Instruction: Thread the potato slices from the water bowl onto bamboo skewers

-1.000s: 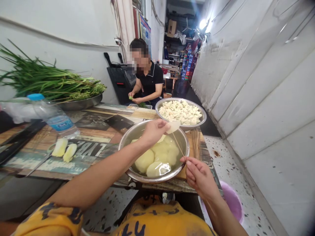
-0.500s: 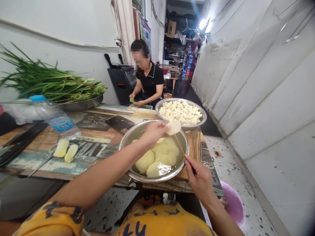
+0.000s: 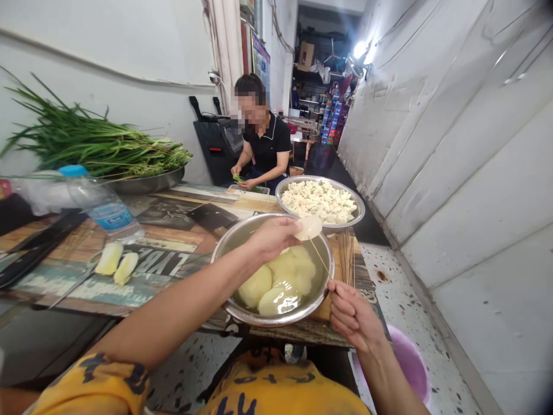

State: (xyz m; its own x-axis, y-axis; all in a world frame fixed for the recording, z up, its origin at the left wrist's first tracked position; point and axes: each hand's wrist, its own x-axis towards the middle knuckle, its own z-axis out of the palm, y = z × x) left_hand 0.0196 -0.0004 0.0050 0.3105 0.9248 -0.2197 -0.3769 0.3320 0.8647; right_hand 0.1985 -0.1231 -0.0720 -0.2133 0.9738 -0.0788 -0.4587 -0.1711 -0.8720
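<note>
Over the far rim of a metal bowl (image 3: pixel 223 245), my left hand (image 3: pixel 276 235) pinches a thin pale slice (image 3: pixel 309 228). My right hand (image 3: pixel 352 311) has its fingers closed on the lower end of a thin wooden skewer (image 3: pixel 320 257), whose upper end meets the slice's lower edge. Large pale-yellow slices (image 3: pixel 272 301) lie in water in the bowl, below my hands. To the bowl's right, a bundle of skewers (image 3: pixel 347 259) lies on the patterned table (image 3: pixel 173 227).
Behind stands a bowl of cauliflower pieces (image 3: pixel 319 200). A person (image 3: pixel 265 144) across the table handles green stems. At left are a pan of long greens (image 3: pixel 147 183), a water bottle (image 3: pixel 110 213), scissors (image 3: pixel 71 288) and two pale vegetable pieces (image 3: pixel 109 259). A pink basin (image 3: pixel 410 366) is on the floor.
The slice and my left hand are slightly lower and to the right. My right hand has turned, with more of its curled fingers showing, still holding the skewer. The view has shifted slightly.
</note>
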